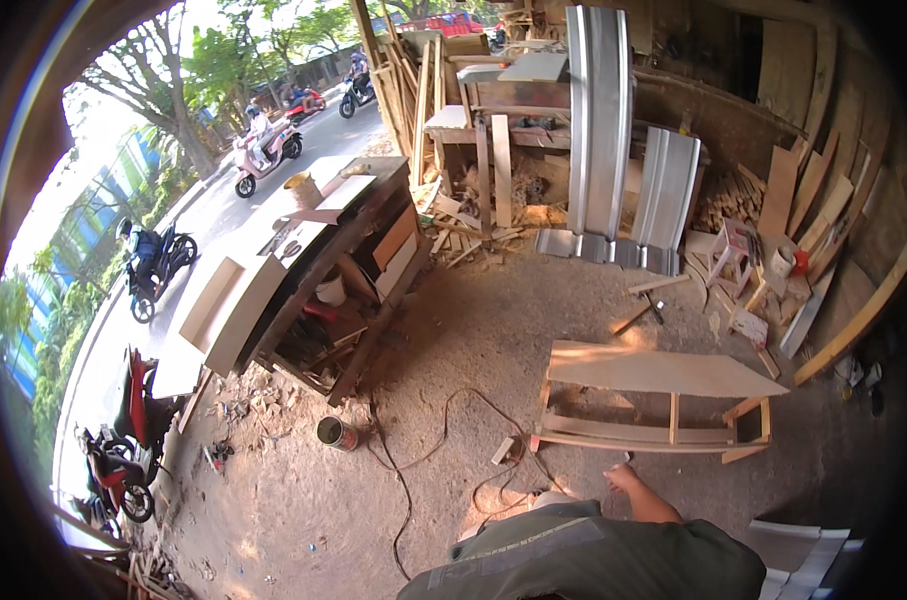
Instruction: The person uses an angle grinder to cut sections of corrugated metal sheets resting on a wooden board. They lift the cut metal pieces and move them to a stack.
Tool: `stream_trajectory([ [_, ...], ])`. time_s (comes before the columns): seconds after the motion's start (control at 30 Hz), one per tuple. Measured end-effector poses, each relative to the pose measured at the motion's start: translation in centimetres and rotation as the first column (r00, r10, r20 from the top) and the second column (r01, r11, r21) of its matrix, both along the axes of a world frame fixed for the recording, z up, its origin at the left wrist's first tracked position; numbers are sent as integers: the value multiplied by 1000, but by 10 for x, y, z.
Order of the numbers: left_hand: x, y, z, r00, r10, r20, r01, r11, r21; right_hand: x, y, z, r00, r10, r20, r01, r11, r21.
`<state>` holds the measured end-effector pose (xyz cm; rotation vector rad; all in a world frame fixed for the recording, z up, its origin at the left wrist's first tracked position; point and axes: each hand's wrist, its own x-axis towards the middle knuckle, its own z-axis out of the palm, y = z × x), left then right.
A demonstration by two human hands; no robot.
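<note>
My right hand [622,478] is low in the view, its fingers curled together. A small pale bit shows just above it, too small to name; what the fingers hold, if anything, cannot be made out. Just beyond the hand stands a low wooden frame [634,439] of light strips. A thin tapered wooden panel [664,369] lies along its far side. My left hand is out of sight, and my dark green shirt covers the lower edge. Left of the frame, a small wooden block [504,450] lies on the floor beside a dark cable [447,425].
A cluttered workbench [359,240] stands at left, with an open tin [337,433] near its foot. A hammer [655,308] lies beyond the panel. Ribbed metal sheets [599,140] lean at the back. A small stool [731,245] and planks stand right. Motorcycles pass on the road.
</note>
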<state>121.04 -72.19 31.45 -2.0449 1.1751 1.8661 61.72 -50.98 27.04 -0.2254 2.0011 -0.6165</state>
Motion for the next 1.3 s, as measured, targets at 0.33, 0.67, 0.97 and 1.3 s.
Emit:
stream_trajectory([
  [0.33,-21,-133,-17,803,585,-114,-595,777,-204,-67,-302,54,861,465,-206,-481,876,-32],
  [0.67,-107,-327,-58,943,-329,-41,316,930,-187,-67,-378,12,941,313,-130,-310,950,39],
  [0.97,-75,-650,-6,978,-180,109,183,983,-14,-15,-402,26,988,-142,-64,147,985,88],
  [1.3,-373,-848,-4,927,-149,-343,52,960,-276,-47,-483,-21,878,-416,-239,449,887,104],
])
